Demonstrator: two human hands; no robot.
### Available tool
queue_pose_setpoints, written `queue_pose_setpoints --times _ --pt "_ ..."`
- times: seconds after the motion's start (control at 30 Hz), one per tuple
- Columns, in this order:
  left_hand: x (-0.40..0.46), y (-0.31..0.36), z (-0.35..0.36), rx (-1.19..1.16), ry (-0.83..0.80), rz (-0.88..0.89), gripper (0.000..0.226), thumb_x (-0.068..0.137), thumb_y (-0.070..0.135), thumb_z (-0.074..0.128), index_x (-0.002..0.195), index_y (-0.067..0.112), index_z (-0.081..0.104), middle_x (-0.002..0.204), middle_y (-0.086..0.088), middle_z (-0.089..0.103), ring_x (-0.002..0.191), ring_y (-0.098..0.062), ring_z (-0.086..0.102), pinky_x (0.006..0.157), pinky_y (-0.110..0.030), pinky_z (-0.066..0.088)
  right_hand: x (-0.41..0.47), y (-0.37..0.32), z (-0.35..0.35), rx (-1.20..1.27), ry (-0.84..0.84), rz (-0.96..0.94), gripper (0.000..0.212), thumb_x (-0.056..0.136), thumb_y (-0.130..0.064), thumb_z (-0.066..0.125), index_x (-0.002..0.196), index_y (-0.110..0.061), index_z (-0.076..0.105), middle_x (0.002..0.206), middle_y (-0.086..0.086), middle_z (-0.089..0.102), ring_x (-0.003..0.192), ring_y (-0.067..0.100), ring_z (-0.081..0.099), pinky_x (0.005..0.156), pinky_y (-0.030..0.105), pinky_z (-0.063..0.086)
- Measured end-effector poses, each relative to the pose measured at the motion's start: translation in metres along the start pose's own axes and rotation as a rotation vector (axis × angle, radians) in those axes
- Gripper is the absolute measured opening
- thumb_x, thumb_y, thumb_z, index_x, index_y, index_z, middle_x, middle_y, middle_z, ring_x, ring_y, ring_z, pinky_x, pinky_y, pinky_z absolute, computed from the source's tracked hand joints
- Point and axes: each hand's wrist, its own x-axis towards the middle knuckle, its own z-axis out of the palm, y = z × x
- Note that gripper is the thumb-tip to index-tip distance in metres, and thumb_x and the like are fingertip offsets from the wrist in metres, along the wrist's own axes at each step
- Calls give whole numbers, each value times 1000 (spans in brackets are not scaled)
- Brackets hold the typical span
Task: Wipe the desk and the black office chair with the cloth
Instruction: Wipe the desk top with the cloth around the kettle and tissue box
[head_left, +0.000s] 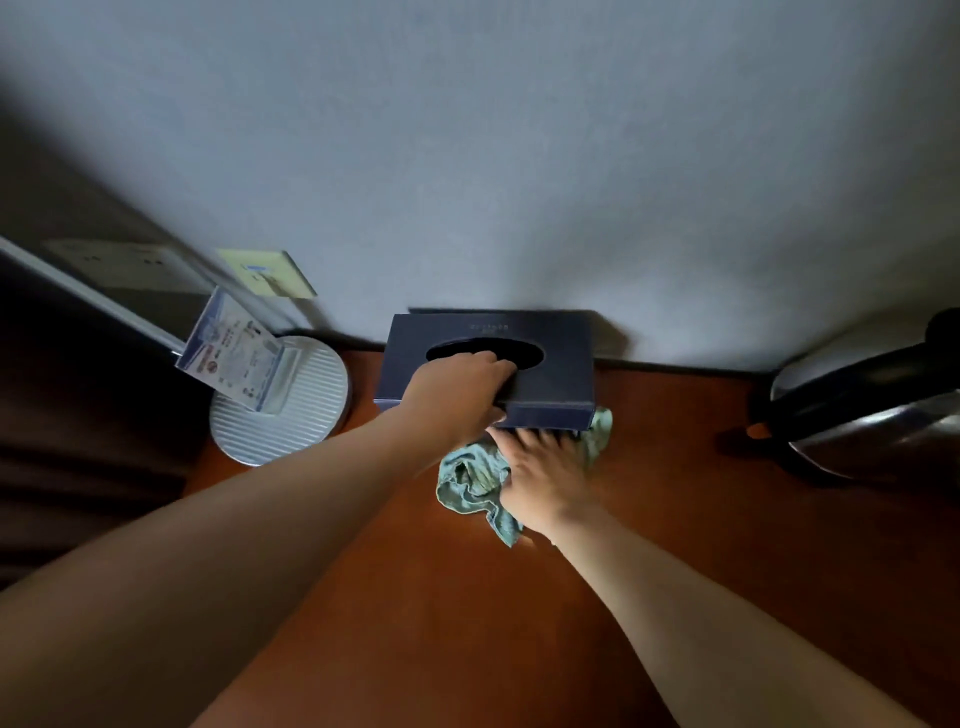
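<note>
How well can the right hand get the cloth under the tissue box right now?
Probably well: the left hand grips the box and seems to tilt its front edge up, while the right hand presses the cloth at that gap.

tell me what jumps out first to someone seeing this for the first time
Two bare arms reach to the middle of the reddish desk. The left hand grips the near edge of a dark tissue box by the wall, fingers in its slot, while the right hand presses a green cloth flat, partly under the box. A ribbed round tray with a card stand sits left; a dark shiny kettle sits right.
</note>
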Motion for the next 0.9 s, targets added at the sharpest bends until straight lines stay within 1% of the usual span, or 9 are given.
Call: queue_pose_setpoints --times 0.1,0.27,0.4,0.43,0.47,0.53,0.57,0.77,0.9 --pt "-14 -28 -2 -18 -1 -65 49 89 40 66 135 27 52 117 6 58 113 -22 59 77 -43 57 26 -32 -3 41 -41 -37 74 83 -20 57 150 -35 30 151 -3 45 136 29 42 111 45 33" --pt "-26 -47 -2 -17 10 -102 56 89 43 67 140 29 49 121 8 59 115 -20 59 79 -43 57 48 -44 -9 39 -56 -65 41 90 -20 53 131 -23 51 127 5 64 112 30 62 93 37 49" --pt "-30 -45 0 -11 8 -122 58 91 44 66 143 29 46 124 8 58 116 -20 59 80 -43 57 42 -26 -2 67 197 -40 8 79 -18 67 85 -15 63 90 11 73 84 33 70 73 34 51" --pt "-30 -42 0 -11 5 -126 58 91 44 66 143 29 47 122 8 58 115 -20 59 79 -44 57 40 -15 1 75 268 -30 15 72 -16 71 86 -13 66 91 13 73 87 33 70 79 37 52" --pt "-30 -39 0 -11 3 -128 57 90 43 66 142 29 47 121 8 58 115 -21 59 78 -44 57 36 -1 1 72 265 -12 30 72 -17 69 102 -13 69 108 13 72 104 34 66 93 41 50" --pt "-29 -33 -1 -21 3 -130 55 90 42 67 140 29 49 119 8 58 113 -21 60 76 -43 57 22 34 -1 20 168 42 63 80 -23 59 142 -21 51 150 6 49 140 29 42 116 47 34" --pt "-28 -31 -2 -29 2 -129 55 90 42 67 140 29 49 118 8 58 112 -21 60 76 -43 58 13 53 -2 -1 149 85 69 82 -25 56 150 -25 40 159 2 37 148 27 31 120 49 28" --pt "-31 -41 -7 -54 28 -82 54 90 40 67 140 29 49 117 8 59 110 -21 61 77 -43 58 -9 78 -6 -26 173 324 76 78 -17 59 150 -29 37 163 3 29 150 30 24 122 56 20" --pt "-42 -70 -8 -66 28 -80 54 90 40 68 140 29 50 118 8 59 110 -20 60 78 -44 58 12 49 -8 -69 130 283 75 81 -25 53 153 -30 33 165 2 22 152 32 20 122 55 19"
